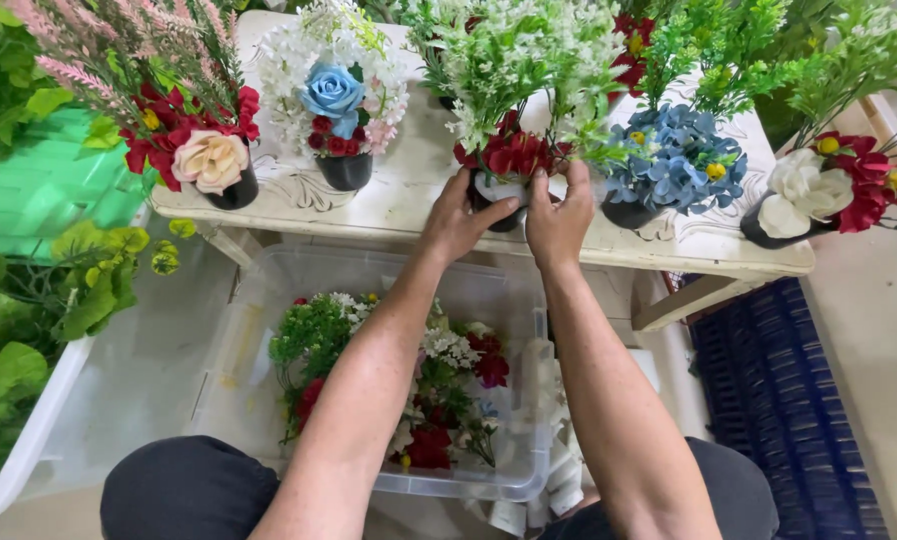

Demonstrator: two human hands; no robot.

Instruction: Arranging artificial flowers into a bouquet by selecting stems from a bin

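Observation:
Both my hands reach up to a small black pot (pixel 501 205) of red and white artificial flowers (pixel 514 150) standing on a white table (pixel 409 195). My left hand (pixel 456 218) grips the pot's left side, thumb across its front. My right hand (pixel 559 215) holds its right side, fingers up by the red blooms. The pot rests near the table's front edge, between a blue-rose pot (pixel 345 170) and a blue hydrangea pot (pixel 669 165).
A clear plastic bin (pixel 249 330) below the table holds loose artificial flowers. A pot with a peach rose (pixel 212 160) stands far left, a white-and-red one (pixel 819 190) far right. Green foliage (pixel 29 320) crowds the left. A dark blue crate (pixel 779 400) lies at right.

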